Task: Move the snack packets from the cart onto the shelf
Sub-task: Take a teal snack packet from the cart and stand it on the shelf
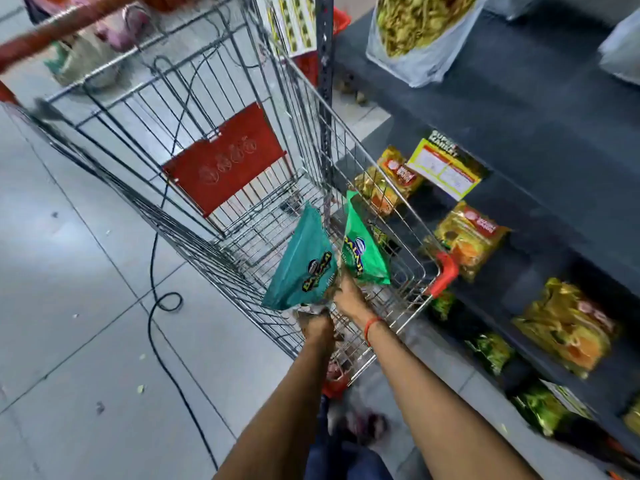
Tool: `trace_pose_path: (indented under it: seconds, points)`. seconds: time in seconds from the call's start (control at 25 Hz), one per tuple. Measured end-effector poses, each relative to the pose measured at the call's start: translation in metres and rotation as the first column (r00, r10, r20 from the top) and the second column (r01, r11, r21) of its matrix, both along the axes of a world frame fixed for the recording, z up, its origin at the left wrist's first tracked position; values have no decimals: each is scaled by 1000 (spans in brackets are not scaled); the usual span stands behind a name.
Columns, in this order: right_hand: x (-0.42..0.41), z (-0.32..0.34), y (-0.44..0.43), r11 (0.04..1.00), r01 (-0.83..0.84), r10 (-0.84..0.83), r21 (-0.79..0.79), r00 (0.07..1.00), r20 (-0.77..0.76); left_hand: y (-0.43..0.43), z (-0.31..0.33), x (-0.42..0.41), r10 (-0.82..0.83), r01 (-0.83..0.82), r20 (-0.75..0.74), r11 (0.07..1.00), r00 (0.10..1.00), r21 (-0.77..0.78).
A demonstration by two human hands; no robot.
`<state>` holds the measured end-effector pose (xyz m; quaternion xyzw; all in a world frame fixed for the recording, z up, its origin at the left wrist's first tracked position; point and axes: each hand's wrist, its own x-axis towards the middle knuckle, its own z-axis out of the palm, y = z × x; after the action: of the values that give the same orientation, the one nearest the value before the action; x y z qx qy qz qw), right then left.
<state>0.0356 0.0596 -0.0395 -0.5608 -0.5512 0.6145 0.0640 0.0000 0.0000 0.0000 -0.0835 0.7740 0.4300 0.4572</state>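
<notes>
A wire shopping cart point(145, 209) with a red handle stands in the aisle. Both my hands reach into its near end. My left hand point(317, 323) grips the bottom edge of a teal snack packet point(299, 261), held upright inside the basket. Beside it, my right hand point(348, 294), with a red thread on the wrist, holds a green snack packet point(362, 244) by its lower end. The two packets almost touch. The dark grey shelf point(519, 109) rises just to the right of the cart.
Yellow snack packets point(467, 240) lie on the shelf tiers at right, with green ones lower down. A large clear bag of chips point(419, 29) sits on the top tier. A black cable point(162, 299) snakes over the tiled floor at left. A red flap point(225, 157) hangs inside the cart.
</notes>
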Motion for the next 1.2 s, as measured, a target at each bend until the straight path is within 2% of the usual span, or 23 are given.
trace_pose_path:
  seconds: [0.08,0.16,0.2,0.24,0.32,0.36,0.44,0.52,0.6,0.68,0.8,0.96,1.08,1.2]
  points:
    - [-6,-12,10,998,-47,48,40,999,-9,12,-12,-6,112,-114,39,993,993,38]
    - [-13,-40,22,975,-87,88,207,996,1,24,-36,-16,220,-224,75,973,973,48]
    - [-16,-57,27,979,-6,15,206,999,-41,28,-47,-20,265,-271,115,962,957,37]
    - [-15,-65,31,977,36,-22,210,997,-69,29,-59,-26,292,-297,136,955,947,19]
    - [-13,-54,31,968,5,-5,252,1000,-2,28,-70,-36,287,-288,144,958,947,-16]
    - [-14,-50,29,973,-37,24,226,998,61,28,-75,-39,259,-257,147,966,955,-36]
    - [-15,-42,29,987,-53,41,151,996,78,29,-73,-44,226,-212,120,970,967,-124]
    - [-17,-30,28,999,17,-16,30,1000,-4,30,-67,-49,258,-244,75,958,963,-151]
    - [-18,-15,27,997,70,-72,-38,997,-38,31,-60,-48,230,-224,52,969,972,-103]
    - [-20,4,23,992,120,-123,-35,986,-116,26,-48,-50,150,-150,-5,988,989,-17]
    - [-22,40,23,983,182,-171,31,960,-221,17,-18,-62,-29,64,-133,961,991,270]
    - [-19,100,25,948,276,-196,161,900,-390,18,46,-96,-243,380,-316,773,917,509]
    - [-5,143,30,909,315,-174,274,883,-436,29,98,-111,-330,543,-441,629,834,556]
    - [19,185,46,804,349,-131,481,893,-430,43,146,-108,-356,627,-518,501,778,596]
